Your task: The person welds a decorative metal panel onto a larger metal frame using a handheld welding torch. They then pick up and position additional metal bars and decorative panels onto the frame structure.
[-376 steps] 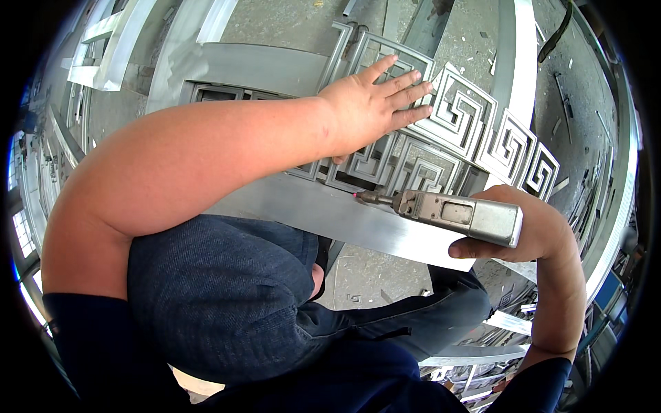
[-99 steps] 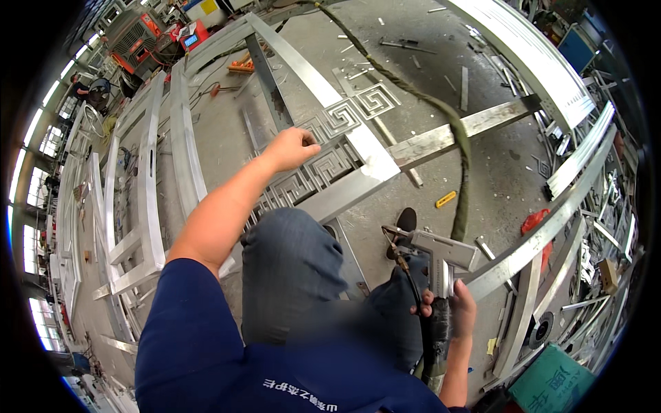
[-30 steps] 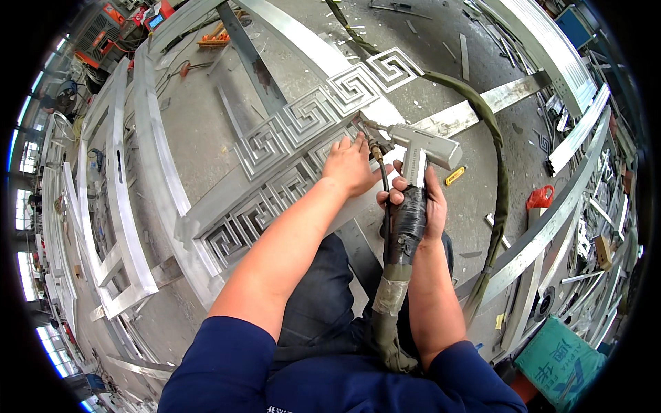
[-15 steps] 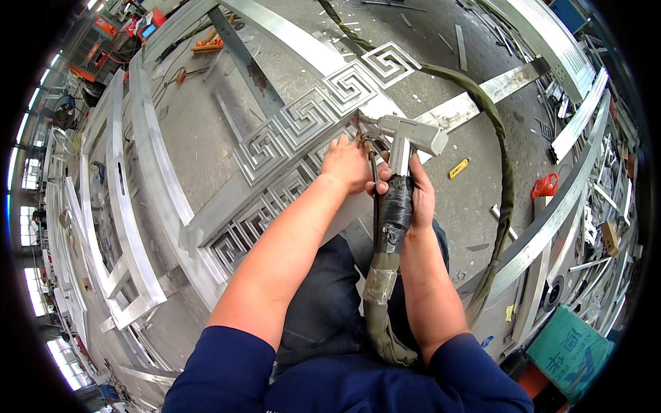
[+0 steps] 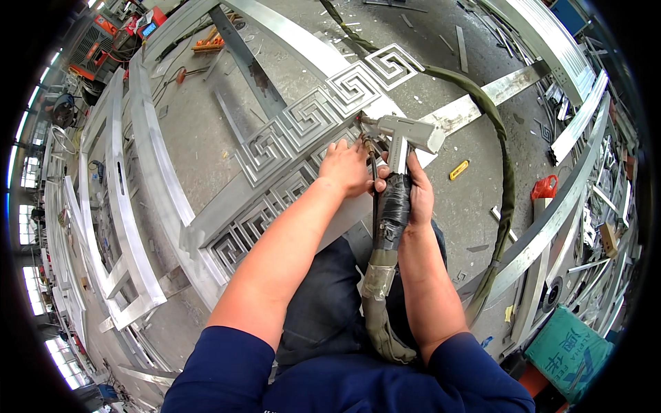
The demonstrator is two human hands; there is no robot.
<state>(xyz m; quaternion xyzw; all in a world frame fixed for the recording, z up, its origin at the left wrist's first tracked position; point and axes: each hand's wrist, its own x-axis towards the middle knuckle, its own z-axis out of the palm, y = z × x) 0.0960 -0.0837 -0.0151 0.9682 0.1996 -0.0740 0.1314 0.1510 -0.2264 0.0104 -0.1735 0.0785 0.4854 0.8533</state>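
My right hand (image 5: 420, 193) is wrapped round the taped grip of a welding gun (image 5: 398, 175), its grey head (image 5: 413, 132) tilted with the tip toward the metal frame (image 5: 234, 206). A thin black hose with a brass fitting (image 5: 370, 146) runs along the gun's left side. Beside that fitting, my left hand (image 5: 346, 167) rests with bent fingers at the frame's edge; what its fingertips grip is hidden. Rows of square-spiral metal fretwork (image 5: 303, 124) lie along the frame. A green-sheathed cable (image 5: 385, 323) hangs from the gun's grip down past my legs.
A long green cable (image 5: 506, 158) loops across the floor on the right, near a yellow utility knife (image 5: 459, 169). Metal bars (image 5: 117, 186) stand at left. An orange machine (image 5: 89, 48) sits far left, a red bag (image 5: 544, 186) and a teal package (image 5: 570, 352) at right.
The gun's head and both hands have shifted very slightly. The grip on the gun is the same, and the frame and fretwork look unchanged.
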